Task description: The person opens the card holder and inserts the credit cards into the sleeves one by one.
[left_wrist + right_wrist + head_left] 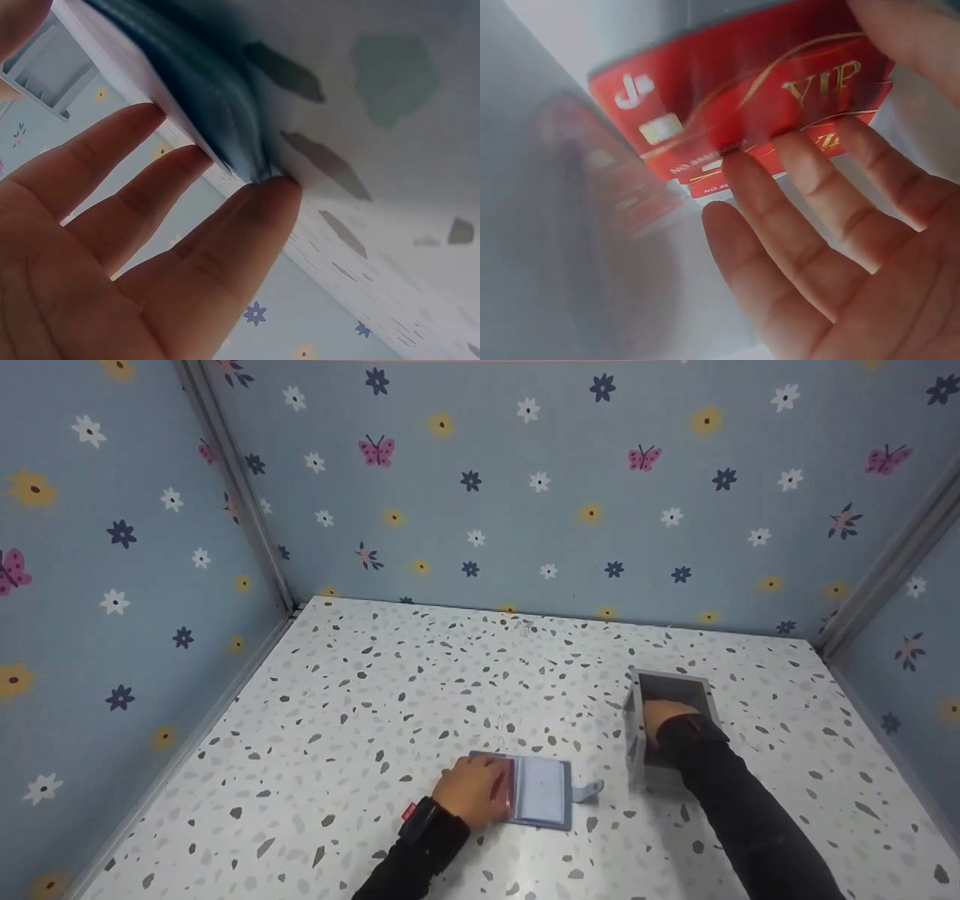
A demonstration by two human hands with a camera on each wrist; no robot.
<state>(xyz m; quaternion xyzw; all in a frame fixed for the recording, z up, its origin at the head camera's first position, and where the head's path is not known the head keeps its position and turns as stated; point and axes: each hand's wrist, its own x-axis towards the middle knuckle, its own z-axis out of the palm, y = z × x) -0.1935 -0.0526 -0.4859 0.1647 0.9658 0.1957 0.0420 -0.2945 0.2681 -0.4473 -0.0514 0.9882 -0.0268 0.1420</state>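
A small blue card holder (567, 795) lies open on the speckled surface, clear sleeves on its right side and its snap strap (588, 790) stretched out to the right. My left hand (469, 791) holds its left side, over a red card (506, 789) there. In the left wrist view, the fingertips (281, 191) touch the holder's edge (225, 112). My right hand (667, 716) reaches into a grey open-topped box (636, 735). Inside, in the right wrist view, its fingers and thumb grip a red VIP card (705, 94); another red card (709, 185) shows beneath.
The white speckled tabletop (375, 697) ends at a blue flowered back panel (495, 510). Similar panels with grey corner posts (232, 480) stand at both sides. The box walls surround the right hand closely.
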